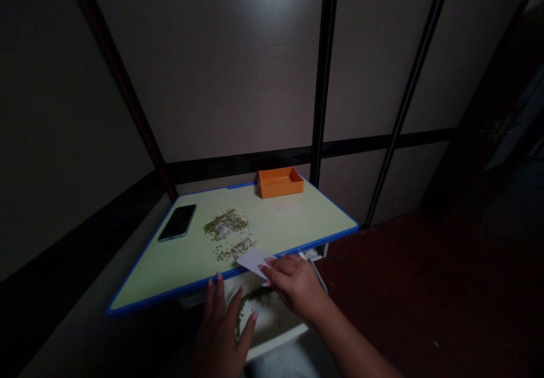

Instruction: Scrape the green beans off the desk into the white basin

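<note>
Pinched in my right hand (293,284) is a white card (254,260), its far edge by the near scatter of green and pale grains (233,249) on the table. Behind that lies a larger pile of the same grains (226,224). My left hand (225,327) has its fingers spread at the table's front edge, holding nothing. Below the edge, an open white drawer (278,341) contains green bits (255,296); my hands partly cover it. What the grains are I cannot make out.
The pale yellow-green table (178,276) has a blue rim. A phone (178,222) lies at its left, an orange open box (280,188) at the back, and faint pale grains (287,208) in front of the box. Wardrobe panels (238,72) rise behind; a dark red floor (403,287) is at right.
</note>
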{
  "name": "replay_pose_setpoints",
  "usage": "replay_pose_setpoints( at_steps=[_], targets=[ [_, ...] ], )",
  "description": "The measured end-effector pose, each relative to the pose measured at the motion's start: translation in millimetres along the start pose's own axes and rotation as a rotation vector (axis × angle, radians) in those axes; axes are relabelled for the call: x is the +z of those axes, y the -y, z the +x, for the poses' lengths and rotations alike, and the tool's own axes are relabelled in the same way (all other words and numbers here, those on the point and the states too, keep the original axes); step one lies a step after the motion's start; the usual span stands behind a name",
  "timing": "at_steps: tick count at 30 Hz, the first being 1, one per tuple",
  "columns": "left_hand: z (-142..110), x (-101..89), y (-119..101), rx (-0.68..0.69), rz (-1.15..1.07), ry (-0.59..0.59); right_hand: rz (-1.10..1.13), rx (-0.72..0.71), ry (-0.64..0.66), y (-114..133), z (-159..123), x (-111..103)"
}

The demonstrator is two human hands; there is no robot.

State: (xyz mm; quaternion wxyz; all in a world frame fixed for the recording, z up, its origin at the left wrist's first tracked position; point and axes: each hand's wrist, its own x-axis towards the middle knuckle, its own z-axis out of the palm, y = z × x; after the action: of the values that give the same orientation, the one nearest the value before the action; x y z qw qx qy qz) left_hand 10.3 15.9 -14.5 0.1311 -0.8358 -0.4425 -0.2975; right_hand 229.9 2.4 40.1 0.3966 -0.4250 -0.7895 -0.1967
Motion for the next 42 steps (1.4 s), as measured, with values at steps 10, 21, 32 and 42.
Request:
replay_pose_setpoints(
  at_steps=[10, 21, 32, 42],
  targets=[
    [-0.1, -0.4, -0.8, 0.017, 0.007, -0.024, 0.014, 0.036, 0.025, -3.2, -0.4, 3.6],
    [0.0, 0.5, 0.1, 0.030, 0.025, -0.040, 0.009, 0.141, 0.160, -1.9, 0.8, 4.4],
    [0.8, -1.7, -1.3, 0.076, 0.081, -0.075, -0.021, 0.225, 0.212, -2.4, 2.3, 3.5],
    [0.8, -2.2, -2.0, 0.060, 0.087, -0.059, 0.012, 0.140, 0.175, -3.7, -0.8, 2.9]
  ],
)
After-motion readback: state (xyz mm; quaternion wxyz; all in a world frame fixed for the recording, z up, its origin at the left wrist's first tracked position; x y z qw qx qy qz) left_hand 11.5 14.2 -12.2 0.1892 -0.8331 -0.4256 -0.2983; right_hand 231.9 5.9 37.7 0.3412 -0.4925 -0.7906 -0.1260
